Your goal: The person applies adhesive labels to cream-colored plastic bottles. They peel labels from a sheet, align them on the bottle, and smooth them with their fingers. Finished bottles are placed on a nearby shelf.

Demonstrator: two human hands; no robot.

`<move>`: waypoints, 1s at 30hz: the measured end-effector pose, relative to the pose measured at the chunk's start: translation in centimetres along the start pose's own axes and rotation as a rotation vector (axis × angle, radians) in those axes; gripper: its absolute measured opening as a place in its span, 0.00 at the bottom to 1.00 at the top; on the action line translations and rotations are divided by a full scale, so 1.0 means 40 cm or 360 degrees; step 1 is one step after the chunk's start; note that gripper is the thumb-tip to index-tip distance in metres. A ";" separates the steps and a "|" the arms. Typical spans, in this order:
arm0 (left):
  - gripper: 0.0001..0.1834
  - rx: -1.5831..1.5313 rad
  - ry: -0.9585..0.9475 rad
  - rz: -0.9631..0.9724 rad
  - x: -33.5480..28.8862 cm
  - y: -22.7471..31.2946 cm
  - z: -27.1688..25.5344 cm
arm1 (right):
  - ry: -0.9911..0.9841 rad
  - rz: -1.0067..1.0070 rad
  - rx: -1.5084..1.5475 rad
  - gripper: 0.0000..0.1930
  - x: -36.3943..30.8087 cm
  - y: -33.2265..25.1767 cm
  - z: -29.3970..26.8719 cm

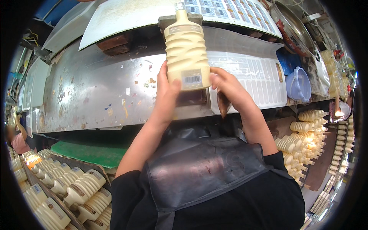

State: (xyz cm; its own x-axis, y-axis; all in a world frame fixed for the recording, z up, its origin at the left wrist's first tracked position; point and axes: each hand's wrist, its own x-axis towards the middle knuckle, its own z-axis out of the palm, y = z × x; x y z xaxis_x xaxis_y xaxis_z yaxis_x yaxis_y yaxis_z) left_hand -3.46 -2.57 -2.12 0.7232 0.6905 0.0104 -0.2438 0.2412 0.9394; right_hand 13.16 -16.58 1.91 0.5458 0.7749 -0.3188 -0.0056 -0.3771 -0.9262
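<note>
A cream-coloured bottle (187,51) with wavy ridges lies with its neck pointing away from me, between my two hands. It has a barcode label (191,78) near its base and a smaller printed strip near its shoulder. My left hand (168,86) grips the left side of the base, thumb on top. On the other side, my right hand (230,86) has its fingers bent against the lower right edge. A dark brown, pointed flat piece (223,104) shows beneath my right palm; its kind I cannot make out. A grey block (163,22) sits under the neck end.
The scuffed metal table (88,88) carries a translucent plastic sheet (253,76) at right. Beyond is a white board (126,19) with label sheets (234,11). A lilac bucket (299,84) stands right. Racks of similar bottles (86,186) flank me; another person (20,140) is far left.
</note>
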 end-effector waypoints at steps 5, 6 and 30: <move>0.51 0.0423 -0.0039 0.0073 0.000 -0.028 -0.007 | 0.0094 -0.0051 0.0793 0.15 -0.037 -0.005 -0.013; 0.51 0.0409 -0.0060 0.0085 -0.003 -0.031 -0.013 | 0.0124 -0.0142 0.0728 0.14 -0.048 -0.006 0.005; 0.41 0.1358 0.0289 0.0852 -0.014 -0.026 -0.038 | 0.0517 -0.1850 -0.1239 0.12 -0.099 -0.066 0.093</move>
State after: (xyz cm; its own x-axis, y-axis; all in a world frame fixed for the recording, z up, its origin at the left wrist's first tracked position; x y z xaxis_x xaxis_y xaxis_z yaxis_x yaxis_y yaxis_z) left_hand -4.58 -2.16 -3.64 0.5284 0.6750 0.5149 0.0862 -0.6461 0.7584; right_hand 7.89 -16.76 4.87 0.0863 0.7227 0.6858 0.9617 0.1193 -0.2468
